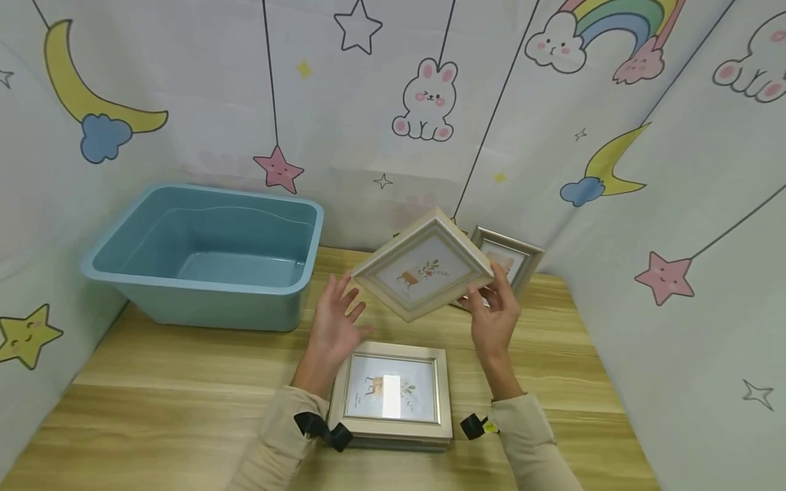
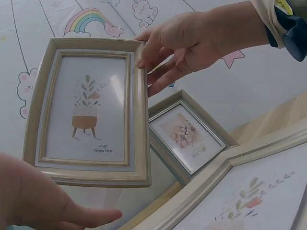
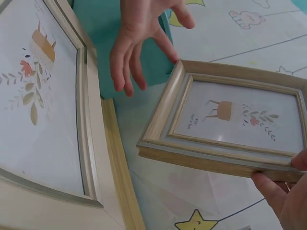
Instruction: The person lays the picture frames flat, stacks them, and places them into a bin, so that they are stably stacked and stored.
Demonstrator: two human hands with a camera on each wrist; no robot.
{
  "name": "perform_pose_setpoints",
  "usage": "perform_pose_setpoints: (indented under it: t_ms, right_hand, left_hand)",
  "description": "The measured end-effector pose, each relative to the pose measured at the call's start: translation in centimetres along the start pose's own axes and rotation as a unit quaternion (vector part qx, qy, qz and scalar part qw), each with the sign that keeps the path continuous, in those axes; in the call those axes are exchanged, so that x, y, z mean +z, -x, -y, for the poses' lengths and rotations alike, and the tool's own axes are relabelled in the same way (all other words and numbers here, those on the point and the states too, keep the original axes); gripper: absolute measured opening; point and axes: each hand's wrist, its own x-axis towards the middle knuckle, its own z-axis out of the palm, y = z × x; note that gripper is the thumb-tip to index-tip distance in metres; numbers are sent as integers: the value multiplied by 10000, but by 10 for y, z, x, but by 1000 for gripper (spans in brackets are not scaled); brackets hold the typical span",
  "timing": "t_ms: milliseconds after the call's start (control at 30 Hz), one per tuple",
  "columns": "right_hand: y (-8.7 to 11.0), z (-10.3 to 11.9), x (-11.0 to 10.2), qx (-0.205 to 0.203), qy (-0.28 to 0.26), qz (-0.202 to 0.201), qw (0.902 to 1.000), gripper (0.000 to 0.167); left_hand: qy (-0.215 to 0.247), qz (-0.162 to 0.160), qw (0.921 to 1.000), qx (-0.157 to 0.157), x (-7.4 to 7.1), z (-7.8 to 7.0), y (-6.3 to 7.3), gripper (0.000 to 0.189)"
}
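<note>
My right hand [image 1: 496, 324] pinches a pale wood-toned picture frame [image 1: 420, 269] by its right corner, holding it up tilted above the table. Behind its glass is a print of a plant in a brown legged pot, plain in the left wrist view on the same frame [image 2: 88, 112]. My left hand [image 1: 334, 324] is spread with its palm turned up, fingertips right by the frame's left corner. Below both hands lies a stack of similar frames [image 1: 399, 429], the top one reflecting a bright light patch. In the right wrist view the left hand [image 3: 139, 33] holds nothing.
A blue plastic tub [image 1: 270, 310] stands at the back left, with nothing inside its visible floor. At the back right a silver-toned frame [image 1: 525, 273] leans near the wall, partly hidden by the raised frame. Cartoon-printed sheets surround the wooden table [image 1: 184, 395].
</note>
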Motion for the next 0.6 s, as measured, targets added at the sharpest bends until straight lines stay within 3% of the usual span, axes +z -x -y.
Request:
perform_pose_setpoints:
  t_ms: [133, 233, 433, 600]
  right_hand:
    - [8, -2, 5, -12, -322, -96, 9994, 57]
    - [12, -4, 8, 10, -652, -215, 9976, 59]
    - [17, -3, 13, 130, -1011, -458, 9937, 60]
    - [19, -3, 15, 235, -1153, -664, 9908, 58]
  left_hand:
    - [-217, 500, 9985, 90, 2, 1, 2, 69]
    - [-314, 680, 9970, 173, 4, 4, 3, 72]
    - [-639, 629, 9951, 427, 4, 7, 5, 74]
    - [-798, 589, 9942, 413, 3, 10, 8, 70]
